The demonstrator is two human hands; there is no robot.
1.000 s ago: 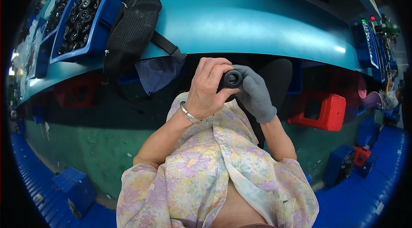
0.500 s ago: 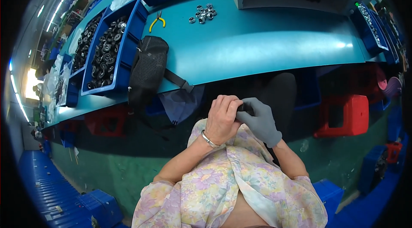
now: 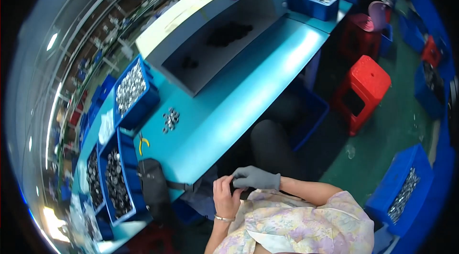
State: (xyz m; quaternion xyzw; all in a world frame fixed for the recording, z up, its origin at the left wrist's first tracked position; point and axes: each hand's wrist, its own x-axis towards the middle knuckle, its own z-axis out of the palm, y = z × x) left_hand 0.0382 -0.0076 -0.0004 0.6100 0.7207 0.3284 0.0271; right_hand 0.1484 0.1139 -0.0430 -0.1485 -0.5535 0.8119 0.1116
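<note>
In the head view, the person is sitting at a teal bench [image 3: 203, 141] and is keeping both hands together in front of its near edge, just above the lap. The bare left hand [image 3: 226, 198], with a bracelet [image 3: 224, 218] at its wrist, is closing its fingers around a small dark part [image 3: 233, 188], and the right hand [image 3: 255, 178], which is wearing a grey glove, is gripping the same part from the other side. The fingers are covering most of this part, so I cannot tell its full shape. Near the left hand, a black bag [image 3: 155, 184] is lying at the bench edge. Beyond the bag, yellow-handled pliers [image 3: 144, 146] are resting on the bench, and a small group of shiny metal pieces [image 3: 171, 119] is lying near them. To the left, a blue bin [image 3: 133, 171] is holding many black parts. On the right, a red stool [image 3: 369, 78] is standing on the green floor [image 3: 363, 151].
</note>
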